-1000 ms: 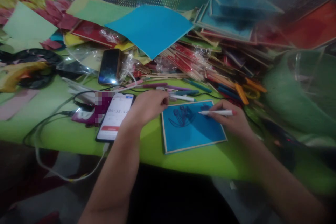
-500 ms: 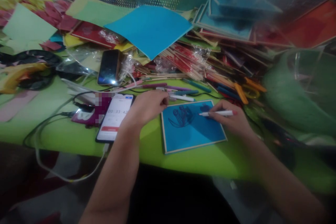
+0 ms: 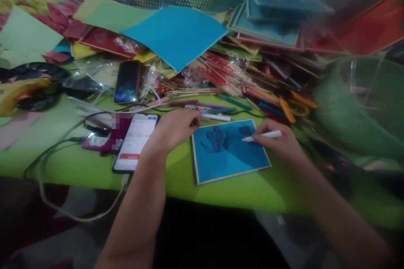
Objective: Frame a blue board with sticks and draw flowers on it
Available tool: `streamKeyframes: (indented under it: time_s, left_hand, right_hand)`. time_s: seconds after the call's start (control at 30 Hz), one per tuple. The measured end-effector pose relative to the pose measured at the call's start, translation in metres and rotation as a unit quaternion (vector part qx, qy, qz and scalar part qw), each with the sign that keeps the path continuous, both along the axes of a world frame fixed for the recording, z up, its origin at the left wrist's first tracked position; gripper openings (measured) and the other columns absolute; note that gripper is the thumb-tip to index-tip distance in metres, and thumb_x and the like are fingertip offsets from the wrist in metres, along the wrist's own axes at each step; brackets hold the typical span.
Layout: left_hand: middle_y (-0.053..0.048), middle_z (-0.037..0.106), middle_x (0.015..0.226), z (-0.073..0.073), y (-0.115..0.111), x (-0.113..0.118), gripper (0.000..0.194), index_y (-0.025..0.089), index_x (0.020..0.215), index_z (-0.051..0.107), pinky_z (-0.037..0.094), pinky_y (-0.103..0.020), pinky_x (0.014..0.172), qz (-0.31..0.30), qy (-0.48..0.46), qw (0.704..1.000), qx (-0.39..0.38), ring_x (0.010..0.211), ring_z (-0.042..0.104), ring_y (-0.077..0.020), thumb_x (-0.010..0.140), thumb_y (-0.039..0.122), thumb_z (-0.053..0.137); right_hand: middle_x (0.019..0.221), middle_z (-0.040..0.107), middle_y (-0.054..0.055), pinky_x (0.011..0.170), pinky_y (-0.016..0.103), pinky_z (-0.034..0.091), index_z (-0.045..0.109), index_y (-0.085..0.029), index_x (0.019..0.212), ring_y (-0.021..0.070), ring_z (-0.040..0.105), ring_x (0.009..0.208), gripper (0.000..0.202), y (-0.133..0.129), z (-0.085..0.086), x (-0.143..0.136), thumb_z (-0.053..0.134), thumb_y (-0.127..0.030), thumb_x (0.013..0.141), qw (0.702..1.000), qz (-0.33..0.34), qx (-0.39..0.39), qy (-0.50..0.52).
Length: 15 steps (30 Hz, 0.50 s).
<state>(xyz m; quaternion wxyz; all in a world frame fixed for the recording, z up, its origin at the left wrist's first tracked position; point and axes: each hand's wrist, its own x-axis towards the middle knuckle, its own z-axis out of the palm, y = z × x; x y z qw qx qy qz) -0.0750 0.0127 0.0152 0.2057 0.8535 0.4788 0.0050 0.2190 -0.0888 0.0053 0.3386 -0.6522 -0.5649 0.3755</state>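
the green counter [image 3: 208, 195] looks smooth and runs across the view. the two forearms reach over it, the left from 7 o'clock and the right from 4 o'clock of the card. at the card's 2 o'clock, farther off, bulges a round, translucent green tub [image 3: 356, 109]; at 11 o'clock a thin, matte blue sheet [image 3: 176, 35] bends over the clutter. the card [image 3: 221, 168] lies flat, blue with a pale raised rim, dark looping lines drawn on it. the hands are apart: the left hand [image 3: 178, 128], at the card's 10 o'clock, bends at the wrist, knuckles up, fingers curled under; cannot tell if they close on anything. the right hand [image 3: 279, 141], at 3 o'clock, pinches the slim white pen [image 3: 268, 134], its tip over the card. a glossy, lit phone [image 3: 135, 143] lies at 9 o'clock.
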Motion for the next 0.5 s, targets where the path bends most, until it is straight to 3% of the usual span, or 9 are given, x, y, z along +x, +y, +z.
streamKeyframes:
  time_s: [0.5]
  left_hand:
    - [-0.003, 0.076, 0.099, 0.0023, -0.0008, 0.0017, 0.010, 0.022, 0.088, 0.069, 0.039, -0.031, 0.068, 0.003, 0.011, 1.000, -0.005, 0.088, 0.069, -0.0234, 0.089, 0.016, 0.061]
  right_hand:
    - [0.058, 0.056, -0.002, 0.052, 0.027, 0.032, 0.061, -0.022, 0.065, 0.0135, 0.046, 0.056, 0.018, -0.0013, 0.0026, 0.0051, 0.075, -0.032, 0.070, 0.999, -0.028, -0.001, 0.033]
